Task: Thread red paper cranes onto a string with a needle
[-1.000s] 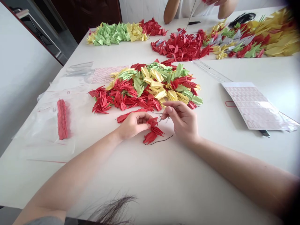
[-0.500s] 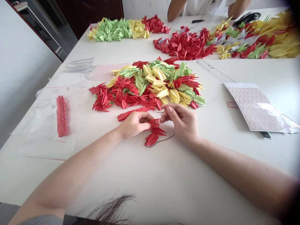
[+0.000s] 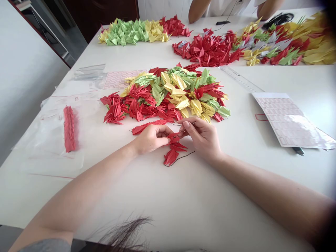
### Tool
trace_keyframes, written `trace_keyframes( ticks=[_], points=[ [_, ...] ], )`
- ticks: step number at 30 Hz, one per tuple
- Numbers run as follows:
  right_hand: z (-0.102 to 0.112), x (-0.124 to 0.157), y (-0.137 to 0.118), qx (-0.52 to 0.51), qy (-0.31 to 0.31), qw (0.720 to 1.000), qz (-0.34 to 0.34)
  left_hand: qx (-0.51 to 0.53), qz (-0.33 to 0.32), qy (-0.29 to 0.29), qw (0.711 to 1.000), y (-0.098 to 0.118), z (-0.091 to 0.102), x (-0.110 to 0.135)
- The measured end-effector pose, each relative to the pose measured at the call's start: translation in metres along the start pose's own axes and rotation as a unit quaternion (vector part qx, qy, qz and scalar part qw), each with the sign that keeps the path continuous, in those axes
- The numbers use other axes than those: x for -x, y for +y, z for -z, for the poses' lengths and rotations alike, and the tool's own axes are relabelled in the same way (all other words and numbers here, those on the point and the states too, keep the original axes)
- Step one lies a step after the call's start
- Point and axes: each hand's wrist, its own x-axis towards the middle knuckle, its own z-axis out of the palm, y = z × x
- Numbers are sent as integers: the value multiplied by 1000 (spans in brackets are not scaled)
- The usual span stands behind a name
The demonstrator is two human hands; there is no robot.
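My left hand [image 3: 151, 139] pinches a red origami crane [image 3: 173, 139], one of a short string of red cranes [image 3: 171, 156] on a dark thread [image 3: 183, 158]. The thread's loose end curls on the white table [image 3: 168, 190]. My right hand [image 3: 201, 139] meets that crane, with thumb and fingers pinched on something thin, probably the thread; the fingers hide the exact grip. Just above both hands lies a strand of flat red cranes [image 3: 148, 126], next to a large mixed heap of red, yellow and green paper cranes [image 3: 164, 94].
A tight stack of strung red cranes [image 3: 69, 128] lies on a clear plastic bag [image 3: 52, 136] at left. Sticker sheets [image 3: 287, 120] and a ruler [image 3: 240, 78] lie right. Further crane piles [image 3: 207, 49] stand beyond, near a co-worker's arms [image 3: 199, 10].
My right hand has moved left and closed in on the crane held by my left hand. The whole scene has shifted slightly in view as my head moved.
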Motion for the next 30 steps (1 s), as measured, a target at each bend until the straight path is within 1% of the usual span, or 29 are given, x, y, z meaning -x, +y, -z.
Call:
trace_keyframes(
  ticks=[6,14,24,30],
  points=[
    [0,0,1,4,2,1000,0,-14,-2,-4,1000,-2,1,0],
    [1,-3,3,-35,-17,998,-48,-33,-1,-5,999,-3,2,1],
    [2,-4,3,-72,-20,994,-78,-37,2,2,999,-1,-1,1],
    [3,-5,3,-75,-21,993,-91,-36,9,3,999,0,-1,1]
  ],
)
